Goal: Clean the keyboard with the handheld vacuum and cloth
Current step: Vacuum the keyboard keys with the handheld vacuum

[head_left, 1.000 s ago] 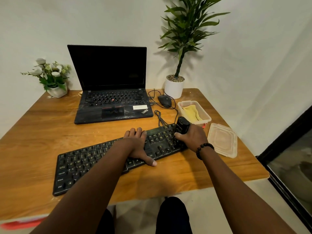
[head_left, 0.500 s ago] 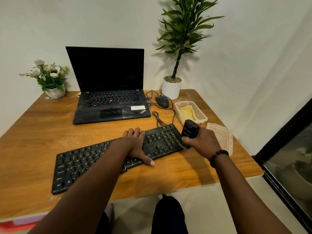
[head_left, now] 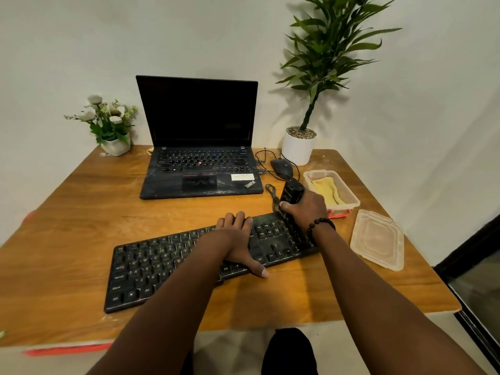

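While the vacuuming step is in hand, the parts read as follows.
Keyboard: the black keyboard lies slantwise on the tabletop, near the front edge, its right end further back.
Handheld vacuum: the black handheld vacuum stands over the keyboard's far right corner, nozzle end down on the keys; the nozzle itself is hidden by the fingers.
Right hand: the right hand is wrapped round the vacuum's body.
Left hand: the left hand lies flat on the middle keys, fingers straight, thumb at the front edge, pinning the board.
Technique: judged best to keep the nozzle low, work row by row leftward, and shift the steadying palm off uncleaned keys.
Cloth: the yellow cloth waits in the open container, just right of the vacuum; its lid lies nearer.
Hazard: the cable beside the nozzle could snag.
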`<action>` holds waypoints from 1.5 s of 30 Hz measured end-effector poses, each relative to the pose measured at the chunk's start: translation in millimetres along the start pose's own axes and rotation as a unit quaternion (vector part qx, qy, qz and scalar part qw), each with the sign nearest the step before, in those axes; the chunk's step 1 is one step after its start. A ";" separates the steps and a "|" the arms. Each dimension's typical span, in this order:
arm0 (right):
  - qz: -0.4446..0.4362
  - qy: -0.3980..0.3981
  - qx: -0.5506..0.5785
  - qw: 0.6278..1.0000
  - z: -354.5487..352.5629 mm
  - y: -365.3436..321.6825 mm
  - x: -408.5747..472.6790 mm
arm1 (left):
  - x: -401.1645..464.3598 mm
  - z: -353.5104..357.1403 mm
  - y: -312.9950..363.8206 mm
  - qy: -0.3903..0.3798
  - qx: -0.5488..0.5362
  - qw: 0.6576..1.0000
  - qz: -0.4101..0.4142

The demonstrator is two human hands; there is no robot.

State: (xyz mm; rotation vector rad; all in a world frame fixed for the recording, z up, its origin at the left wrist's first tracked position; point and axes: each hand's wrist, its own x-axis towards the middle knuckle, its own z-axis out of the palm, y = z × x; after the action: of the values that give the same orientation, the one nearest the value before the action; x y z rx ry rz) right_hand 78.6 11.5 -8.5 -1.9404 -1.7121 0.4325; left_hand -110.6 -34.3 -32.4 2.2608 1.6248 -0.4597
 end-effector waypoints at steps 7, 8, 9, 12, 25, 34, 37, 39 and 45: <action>-0.007 -0.013 0.012 1.000 -6.0 15.4 -23.4 | 2.2 -4.2 1.3 -0.015 0.004 1.000 -0.008; -0.006 -0.010 0.022 1.000 -7.4 17.8 -27.1 | 2.0 -4.6 1.7 -0.017 0.005 1.000 -0.007; -0.004 -0.007 0.028 1.000 -8.0 19.1 -29.5 | 1.7 -5.3 1.9 -0.019 0.008 1.000 -0.007; -0.007 0.003 0.025 1.000 -8.4 19.2 -36.0 | -0.1 -7.4 3.7 -0.014 0.025 1.000 -0.001; 0.004 -0.012 0.010 1.000 -11.6 25.1 -48.5 | -1.6 -6.2 4.2 -0.010 0.021 1.000 0.002; -0.001 -0.105 -0.015 0.994 -31.5 29.7 -43.2 | -4.1 -8.6 6.0 -0.014 0.021 1.000 -0.003; -0.002 -0.101 0.011 0.995 -32.6 34.6 -46.9 | -6.0 -8.5 7.2 -0.014 0.020 1.000 -0.001; 0.020 -0.109 0.082 0.990 -35.5 42.8 -50.7 | -6.7 -8.5 7.8 -0.012 0.018 1.000 0.000; 0.020 -0.063 0.109 0.992 -29.2 45.3 -59.3 | -5.6 -8.3 6.7 -0.010 0.017 1.000 0.001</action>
State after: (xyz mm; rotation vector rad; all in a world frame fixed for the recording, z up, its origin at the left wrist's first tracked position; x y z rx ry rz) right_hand 122.8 -54.9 -16.0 -1.8255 -1.6280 0.7402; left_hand -105.3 -37.5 -22.1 2.2740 1.6175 -0.5128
